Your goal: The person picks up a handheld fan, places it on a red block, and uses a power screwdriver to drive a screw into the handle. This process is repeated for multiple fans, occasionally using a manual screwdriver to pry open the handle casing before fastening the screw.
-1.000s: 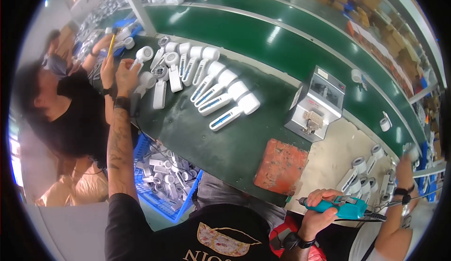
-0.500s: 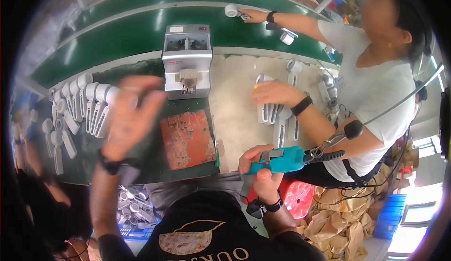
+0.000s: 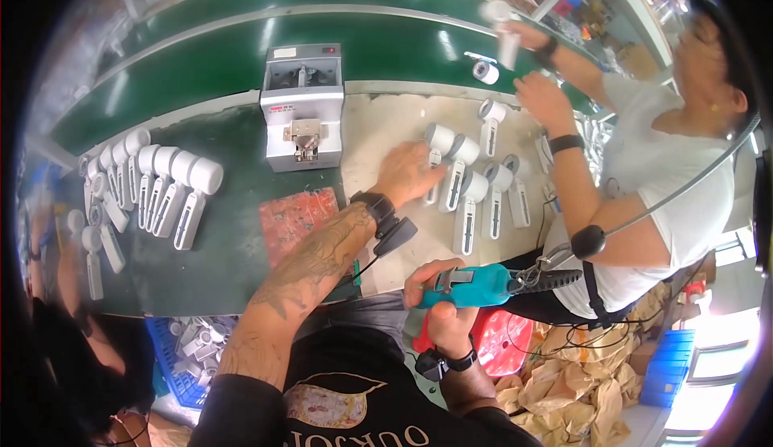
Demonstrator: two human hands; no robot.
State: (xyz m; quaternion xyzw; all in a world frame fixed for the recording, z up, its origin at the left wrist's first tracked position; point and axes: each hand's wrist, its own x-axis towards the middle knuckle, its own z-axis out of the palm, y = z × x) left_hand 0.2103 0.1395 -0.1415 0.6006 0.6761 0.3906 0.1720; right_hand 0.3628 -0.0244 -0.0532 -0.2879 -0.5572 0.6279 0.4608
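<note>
My left hand [image 3: 405, 175] reaches across to a group of handheld fans at the right of the bench. Its fingers and thumb close around the neck of a white handheld fan [image 3: 439, 138] at the group's left edge. Part of that fan's handle is hidden by the hand. My right hand [image 3: 441, 302] is wrapped around a teal electric screwdriver [image 3: 475, 286], held sideways at the bench's front edge. Several white fans [image 3: 465, 149] lie beside the left hand. In front of the silver screw feeder [image 3: 304, 109], a worn red mat [image 3: 294, 217] is partly covered by my left forearm.
A row of fans [image 3: 205, 177] lies at the left. Behind the bench runs a green conveyor [image 3: 378, 40]. A co-worker [image 3: 668, 141] on the right lifts a fan [image 3: 509, 44]. A cable hangs to the screwdriver. Below are a blue crate [image 3: 169, 358] and a red stool [image 3: 511, 334].
My left hand has swung right from the left row of fans to the right-hand group. The co-worker's near hand has left that group; the other has raised a fan off the conveyor.
</note>
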